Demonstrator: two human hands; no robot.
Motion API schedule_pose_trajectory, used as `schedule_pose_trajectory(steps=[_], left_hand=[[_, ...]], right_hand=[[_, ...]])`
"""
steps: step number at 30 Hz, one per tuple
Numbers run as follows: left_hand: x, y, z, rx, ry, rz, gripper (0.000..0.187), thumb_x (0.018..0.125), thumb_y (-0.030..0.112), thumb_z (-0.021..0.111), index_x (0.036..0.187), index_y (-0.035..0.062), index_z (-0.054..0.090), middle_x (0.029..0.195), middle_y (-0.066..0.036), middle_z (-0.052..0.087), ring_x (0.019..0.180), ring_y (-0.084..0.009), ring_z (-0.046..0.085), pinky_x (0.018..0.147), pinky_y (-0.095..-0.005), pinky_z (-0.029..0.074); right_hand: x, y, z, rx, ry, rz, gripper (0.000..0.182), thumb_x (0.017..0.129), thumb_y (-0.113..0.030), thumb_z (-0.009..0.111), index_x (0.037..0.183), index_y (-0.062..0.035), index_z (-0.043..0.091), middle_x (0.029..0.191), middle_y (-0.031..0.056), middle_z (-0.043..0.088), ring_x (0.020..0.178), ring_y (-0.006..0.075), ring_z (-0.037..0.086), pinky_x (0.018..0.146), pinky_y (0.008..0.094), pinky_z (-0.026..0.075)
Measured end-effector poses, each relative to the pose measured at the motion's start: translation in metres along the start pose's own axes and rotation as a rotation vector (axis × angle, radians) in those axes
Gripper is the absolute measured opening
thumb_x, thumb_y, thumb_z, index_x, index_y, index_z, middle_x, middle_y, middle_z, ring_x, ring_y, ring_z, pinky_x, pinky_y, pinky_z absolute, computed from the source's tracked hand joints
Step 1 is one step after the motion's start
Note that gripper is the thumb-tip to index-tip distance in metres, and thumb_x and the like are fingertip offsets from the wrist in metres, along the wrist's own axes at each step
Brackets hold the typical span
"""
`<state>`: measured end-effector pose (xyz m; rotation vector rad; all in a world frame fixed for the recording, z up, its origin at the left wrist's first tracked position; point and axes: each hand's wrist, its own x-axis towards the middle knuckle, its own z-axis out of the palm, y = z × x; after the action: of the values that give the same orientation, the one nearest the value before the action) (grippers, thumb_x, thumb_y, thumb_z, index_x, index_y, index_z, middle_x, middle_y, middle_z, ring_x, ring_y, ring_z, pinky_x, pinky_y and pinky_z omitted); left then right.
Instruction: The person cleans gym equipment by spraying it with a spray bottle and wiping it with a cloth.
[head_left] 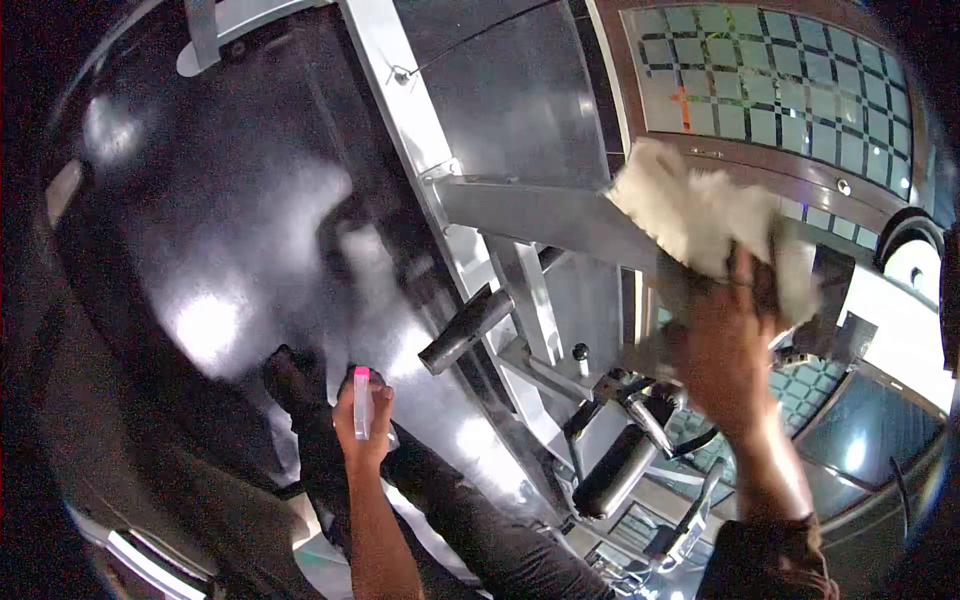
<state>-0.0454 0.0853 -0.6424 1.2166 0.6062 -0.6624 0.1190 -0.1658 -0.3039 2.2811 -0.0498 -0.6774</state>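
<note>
My left hand (363,422), low in the view, is closed around a spray bottle (362,405). Its pale, narrow top ends in a bright pink tip that points away from me; most of the bottle is hidden by the hand. On the right, my right hand (728,345) is raised and blurred, with its fingers over a crumpled off-white cloth (690,215). The cloth overlaps the end of a grey metal beam (545,212) on a gym machine.
The machine's white upright (400,95) runs down the middle, with a black foam roller (466,328) sticking out. Another roller (625,470) sits lower right. Dark shiny flooring (240,230) spreads left. A door with patterned glass panes (770,80) stands upper right.
</note>
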Motion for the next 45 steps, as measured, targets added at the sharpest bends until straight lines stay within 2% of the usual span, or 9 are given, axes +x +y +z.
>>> schedule_pose_trajectory(steps=[5,7,11,17,20,23,28,39,45], left_hand=[[-0.004,0.015,0.008,-0.053,0.007,0.034,0.019,0.087,0.012,0.078,0.094,0.0051,0.062,0.089,0.001,0.061,0.079,-0.0083,0.055,0.071,-0.0251,0.046],[-0.002,0.014,0.007,-0.067,-0.012,-0.009,0.018,0.087,0.011,0.078,0.094,0.0054,0.062,0.089,0.001,0.061,0.080,-0.0080,0.055,0.070,-0.0250,0.046],[-0.001,0.014,0.003,-0.023,-0.008,0.010,0.017,0.086,0.009,0.078,0.094,0.0050,0.063,0.089,0.000,0.062,0.079,-0.0082,0.057,0.071,-0.0250,0.048],[-0.011,0.016,0.017,-0.050,-0.127,0.130,0.016,0.085,0.012,0.080,0.092,0.0060,0.066,0.079,0.001,0.063,0.069,-0.0098,0.059,0.067,-0.0254,0.050],[-0.011,0.034,0.028,0.039,-0.296,0.110,0.019,0.086,0.018,0.080,0.086,0.0041,0.067,0.078,0.001,0.064,0.067,-0.0084,0.058,0.061,-0.0264,0.047],[-0.009,0.032,0.037,-0.148,-0.422,-0.025,0.019,0.088,0.016,0.078,0.094,0.0020,0.069,0.084,-0.003,0.069,0.066,-0.0096,0.061,0.059,-0.0266,0.050],[-0.023,0.092,0.046,-0.155,-0.543,-0.094,0.019,0.091,0.016,0.074,0.101,0.0008,0.068,0.087,-0.007,0.070,0.066,-0.0118,0.065,0.058,-0.0278,0.054],[-0.039,0.260,0.101,0.210,-0.487,0.094,0.009,0.088,0.004,0.074,0.094,-0.0007,0.069,0.076,-0.007,0.069,0.059,-0.0128,0.065,0.054,-0.0283,0.052],[-0.011,0.298,0.160,0.356,-0.589,0.362,0.026,0.090,0.014,0.076,0.112,0.0013,0.071,0.075,-0.002,0.068,0.055,-0.0087,0.061,0.050,-0.0257,0.048]], right_hand=[[0.055,-0.074,0.111,0.378,0.302,-0.016,0.074,0.082,-0.001,0.063,0.151,-0.0090,0.039,0.152,0.0210,0.041,0.143,0.0378,0.036,0.119,0.0535,0.026],[0.078,-0.106,0.157,0.096,-0.058,-0.048,0.068,0.085,-0.019,0.056,0.149,-0.0020,0.043,0.155,0.0291,0.035,0.143,0.0514,0.029,0.118,0.0643,0.018],[0.125,-0.137,0.212,0.388,-0.031,-0.127,0.062,0.086,-0.020,0.056,0.145,-0.0037,0.048,0.154,0.0268,0.037,0.145,0.0481,0.029,0.119,0.0616,0.017],[0.123,-0.131,0.138,0.077,-0.029,-0.064,0.054,0.089,-0.026,0.058,0.139,-0.0073,0.054,0.149,0.0213,0.047,0.143,0.0363,0.038,0.117,0.0530,0.029],[0.119,-0.077,0.016,0.304,-0.458,0.329,0.044,0.086,-0.021,0.058,0.127,-0.0060,0.064,0.115,0.0248,0.068,0.116,0.0367,0.064,0.106,0.0517,0.041],[0.056,-0.008,-0.005,0.234,0.248,0.307,0.052,0.085,-0.023,0.064,0.135,-0.0090,0.060,0.112,0.0241,0.071,0.101,0.0419,0.069,0.088,0.0477,0.053],[0.001,0.056,-0.069,0.222,0.217,0.337,0.057,0.078,-0.005,0.066,0.134,-0.0101,0.061,0.128,0.0212,0.065,0.122,0.0434,0.058,0.101,0.0489,0.048],[-0.009,0.096,-0.045,0.291,0.376,0.157,0.057,0.075,-0.013,0.066,0.130,-0.0050,0.061,0.120,0.0248,0.065,0.120,0.0432,0.056,0.105,0.0588,0.037],[-0.006,0.096,-0.038,0.327,0.406,0.169,0.061,0.077,-0.014,0.068,0.136,-0.0059,0.055,0.130,0.0265,0.059,0.125,0.0474,0.050,0.109,0.0597,0.030]])
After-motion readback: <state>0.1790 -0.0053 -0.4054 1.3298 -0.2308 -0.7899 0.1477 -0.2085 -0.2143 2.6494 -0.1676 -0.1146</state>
